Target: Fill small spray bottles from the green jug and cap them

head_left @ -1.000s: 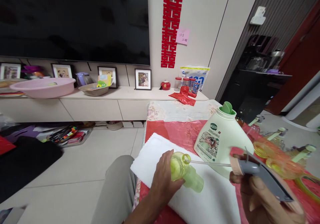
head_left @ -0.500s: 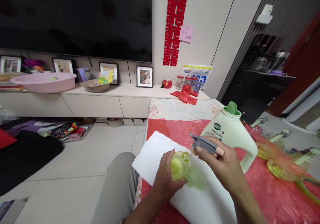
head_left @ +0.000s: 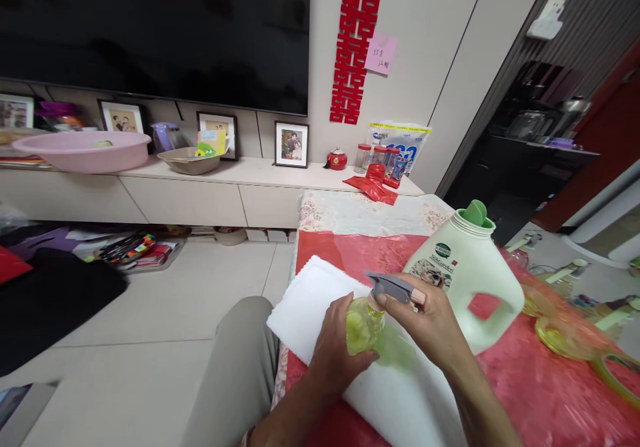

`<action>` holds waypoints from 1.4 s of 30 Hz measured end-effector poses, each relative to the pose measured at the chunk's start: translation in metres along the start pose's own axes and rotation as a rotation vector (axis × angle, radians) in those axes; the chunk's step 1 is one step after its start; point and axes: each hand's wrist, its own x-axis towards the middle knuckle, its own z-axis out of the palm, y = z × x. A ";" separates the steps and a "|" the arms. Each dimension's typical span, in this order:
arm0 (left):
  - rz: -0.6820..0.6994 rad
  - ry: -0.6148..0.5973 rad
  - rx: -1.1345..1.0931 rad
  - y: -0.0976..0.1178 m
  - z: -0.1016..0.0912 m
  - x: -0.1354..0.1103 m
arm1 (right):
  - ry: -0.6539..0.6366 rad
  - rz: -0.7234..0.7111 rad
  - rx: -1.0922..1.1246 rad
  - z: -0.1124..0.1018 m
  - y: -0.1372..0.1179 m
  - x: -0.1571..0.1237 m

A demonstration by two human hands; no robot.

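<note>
My left hand (head_left: 336,344) is wrapped round a small yellow-green clear bottle (head_left: 361,330), holding it tilted above a white towel (head_left: 313,294). In my right hand (head_left: 430,317) is a grey spray head (head_left: 395,286) with a peach-coloured collar and trigger. The collar meets the bottle's neck; whether its thread has caught I cannot tell. Green-tinted light from the bottle falls on the towel. Just beyond my right hand stands a large pale green detergent jug (head_left: 465,274), uncapped, with a green scoop-like piece (head_left: 475,212) in its mouth.
Several clear yellow bottles (head_left: 560,337) with pale green parts stand at the table's right, near a roll of tape (head_left: 617,372). Red plastic (head_left: 530,394) covers the table. Behind is a low cabinet (head_left: 280,200) bearing a pink basin (head_left: 85,150) and framed photos.
My right hand has moved left and slightly down, bringing the spray head from beside the bottle onto its neck. The left hand still holds the bottle. The view has shifted slightly.
</note>
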 end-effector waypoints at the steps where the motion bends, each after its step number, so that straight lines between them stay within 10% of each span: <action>1: -0.007 -0.004 0.000 0.000 0.000 0.000 | 0.008 0.015 0.030 0.001 0.002 -0.001; 26: -0.048 -0.062 0.132 0.007 -0.007 -0.003 | 0.092 -0.079 -0.008 0.011 0.018 -0.010; 42: 0.121 0.298 -0.387 0.050 -0.003 0.020 | 0.115 -0.242 -0.102 0.018 0.018 -0.011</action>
